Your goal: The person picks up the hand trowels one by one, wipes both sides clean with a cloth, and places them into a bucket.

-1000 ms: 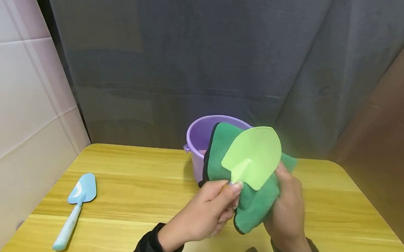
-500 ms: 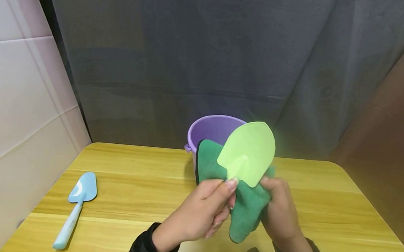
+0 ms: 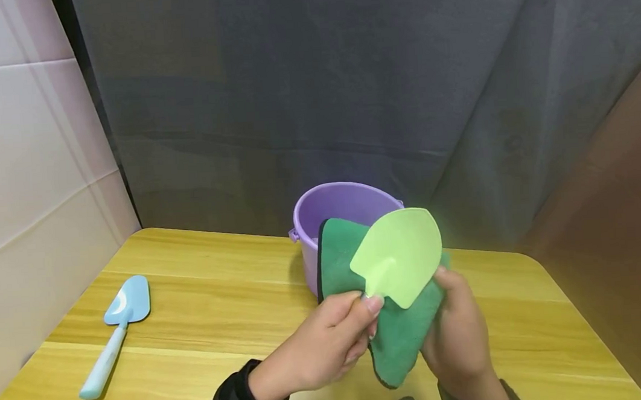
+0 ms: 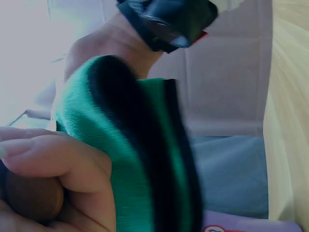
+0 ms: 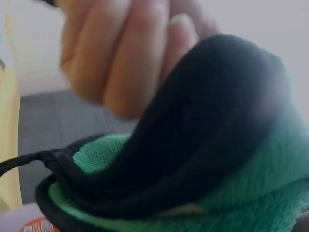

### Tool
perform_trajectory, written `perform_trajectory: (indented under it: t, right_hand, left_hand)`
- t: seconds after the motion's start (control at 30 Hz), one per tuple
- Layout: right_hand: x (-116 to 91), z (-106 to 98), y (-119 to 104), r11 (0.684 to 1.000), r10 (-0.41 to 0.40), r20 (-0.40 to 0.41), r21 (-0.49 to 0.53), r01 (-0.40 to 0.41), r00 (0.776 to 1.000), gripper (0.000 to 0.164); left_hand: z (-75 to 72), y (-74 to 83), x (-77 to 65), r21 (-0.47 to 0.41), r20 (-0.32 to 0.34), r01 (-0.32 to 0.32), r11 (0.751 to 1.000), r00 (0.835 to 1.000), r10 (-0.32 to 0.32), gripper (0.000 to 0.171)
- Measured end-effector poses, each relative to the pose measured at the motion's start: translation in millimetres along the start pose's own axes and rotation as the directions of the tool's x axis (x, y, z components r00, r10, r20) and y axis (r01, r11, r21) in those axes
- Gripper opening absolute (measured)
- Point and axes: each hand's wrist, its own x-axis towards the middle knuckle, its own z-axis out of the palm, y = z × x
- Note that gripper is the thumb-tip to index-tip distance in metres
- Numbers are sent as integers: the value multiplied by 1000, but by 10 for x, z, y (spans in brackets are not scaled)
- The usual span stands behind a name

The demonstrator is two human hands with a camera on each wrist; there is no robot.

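Note:
My left hand [image 3: 328, 347] pinches a small garden trowel by its handle, just below the light green blade [image 3: 402, 253]. The handle's brown rounded end [image 4: 35, 197] shows inside my curled fingers in the left wrist view. A green cloth [image 3: 401, 347] with dark edging hangs folded behind the blade, and my right hand [image 3: 458, 332] grips it at the blade's right edge. Most of the right fingers are hidden behind the cloth. In the right wrist view the cloth [image 5: 260, 203] fills the lower part, showing its dark border and a thin black loop.
Behind the hands stands a purple bucket [image 3: 306, 216], partly covered by the cloth in the head view. On the left of the wooden table [image 3: 216, 290] lies a pale blue trowel [image 3: 130, 299]. Dark grey fabric [image 3: 272, 106] hangs along the back, with a white panel at left.
The cloth and right hand shift left and then back right behind the green blade. The trowel dips slightly, still in the left hand. The blue trowel lies as before.

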Motion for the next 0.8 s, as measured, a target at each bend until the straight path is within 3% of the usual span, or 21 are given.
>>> perform_trajectory:
  t: [0.1,0.2,0.27,0.37,0.5,0.8]
  right_hand:
    - [11,35,-35,975,-89,11,205,85,996,48]
    - [27,61,-83,902,-138,78,423,92,987,59]
    - [35,65,-107,864,-160,127,497,76,979,67]
    - [52,59,-131,862,-203,142,495,109,969,72]
    - [50,26,-160,885,-274,72,408,222,959,67]
    - [1,-86,-211,852,-335,-68,403,333,940,61]
  left_hand:
    - [16,-11,5,132,3,-30,991,1000,30,47]
    - [30,-15,9,225,9,-49,973,999,48,47]
    - [36,-16,9,227,17,-44,973,999,41,47]
    - [42,-19,2,236,22,-35,971,999,31,47]
    - [58,-21,-11,268,32,-32,963,999,25,45]
    - [100,-51,3,313,20,-24,949,1000,18,48]
